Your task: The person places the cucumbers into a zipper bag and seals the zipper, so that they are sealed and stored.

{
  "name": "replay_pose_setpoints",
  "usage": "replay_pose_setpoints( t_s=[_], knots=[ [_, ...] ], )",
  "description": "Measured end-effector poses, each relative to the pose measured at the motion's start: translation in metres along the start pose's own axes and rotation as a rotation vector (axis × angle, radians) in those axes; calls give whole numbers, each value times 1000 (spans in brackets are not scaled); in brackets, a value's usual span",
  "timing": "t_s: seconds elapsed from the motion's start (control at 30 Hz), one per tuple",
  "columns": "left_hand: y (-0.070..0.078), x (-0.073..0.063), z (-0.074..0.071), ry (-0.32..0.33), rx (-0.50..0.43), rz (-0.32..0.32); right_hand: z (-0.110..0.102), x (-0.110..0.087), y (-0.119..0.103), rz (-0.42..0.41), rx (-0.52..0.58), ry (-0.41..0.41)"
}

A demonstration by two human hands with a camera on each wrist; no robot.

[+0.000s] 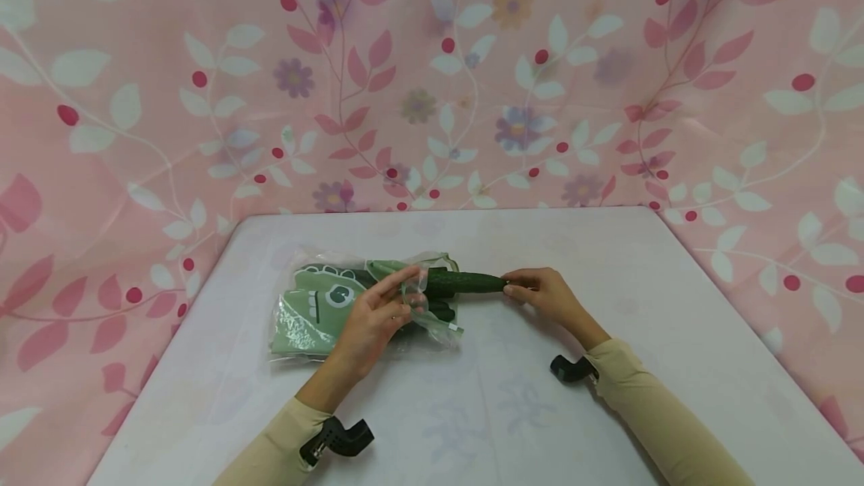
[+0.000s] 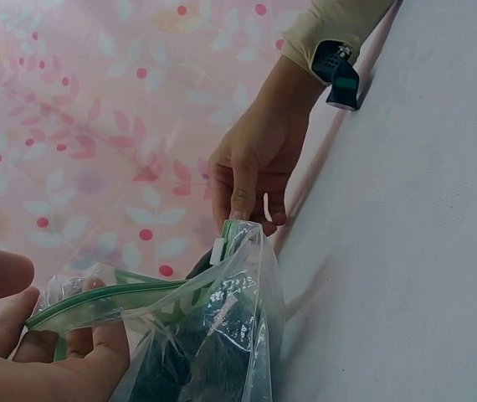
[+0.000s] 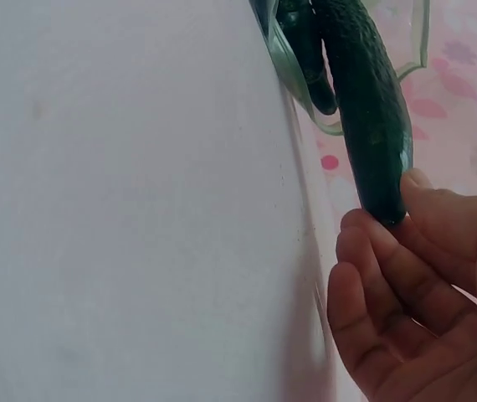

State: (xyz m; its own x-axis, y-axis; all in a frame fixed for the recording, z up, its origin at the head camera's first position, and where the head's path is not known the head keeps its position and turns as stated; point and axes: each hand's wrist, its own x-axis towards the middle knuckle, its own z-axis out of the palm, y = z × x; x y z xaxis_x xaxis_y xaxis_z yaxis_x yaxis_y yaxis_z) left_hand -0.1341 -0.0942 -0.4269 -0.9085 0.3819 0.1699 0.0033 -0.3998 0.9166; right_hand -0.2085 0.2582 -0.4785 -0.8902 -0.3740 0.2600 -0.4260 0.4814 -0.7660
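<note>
A clear zip bag [image 1: 297,332] with a green cartoon face lies on the table, its mouth toward the right. My left hand [image 1: 371,325] holds the bag's mouth, fingers hooked at the green zip strip [image 2: 109,296] in the left wrist view. From the mouth sticks a long dark green cucumber [image 1: 469,282], partly inside the bag. My right hand [image 1: 550,295] pinches its outer tip between thumb and fingers. Beside it, another cucumber [image 3: 305,54] shows in the bag's mouth in the right wrist view. The inner ends are hidden by the bag's print and my left hand.
The white table [image 1: 553,426] has rounded back corners and stands against a pink floral cloth [image 1: 418,96]. Black wrist cameras sit on both sleeves, the left camera [image 1: 337,437] and the right camera [image 1: 572,370] close over the tabletop.
</note>
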Motion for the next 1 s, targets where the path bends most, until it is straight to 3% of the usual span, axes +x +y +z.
replay_pose_setpoints(
  t_s=[0.2, 0.57, 0.87, 1.0],
  knots=[
    [0, -1, 0, -11, -5, 1, 3, 4, -3, -19, 10, 27],
    [0, 1, -2, -32, 18, -6, 6, 8, -9, 30, -11, 63],
    [1, 1, -1, -26, 23, -19, 11, 12, -13, 30, 123, 58],
    [0, 1, -1, -36, 22, -14, 17, 17, -16, 21, 123, 56]
  ],
)
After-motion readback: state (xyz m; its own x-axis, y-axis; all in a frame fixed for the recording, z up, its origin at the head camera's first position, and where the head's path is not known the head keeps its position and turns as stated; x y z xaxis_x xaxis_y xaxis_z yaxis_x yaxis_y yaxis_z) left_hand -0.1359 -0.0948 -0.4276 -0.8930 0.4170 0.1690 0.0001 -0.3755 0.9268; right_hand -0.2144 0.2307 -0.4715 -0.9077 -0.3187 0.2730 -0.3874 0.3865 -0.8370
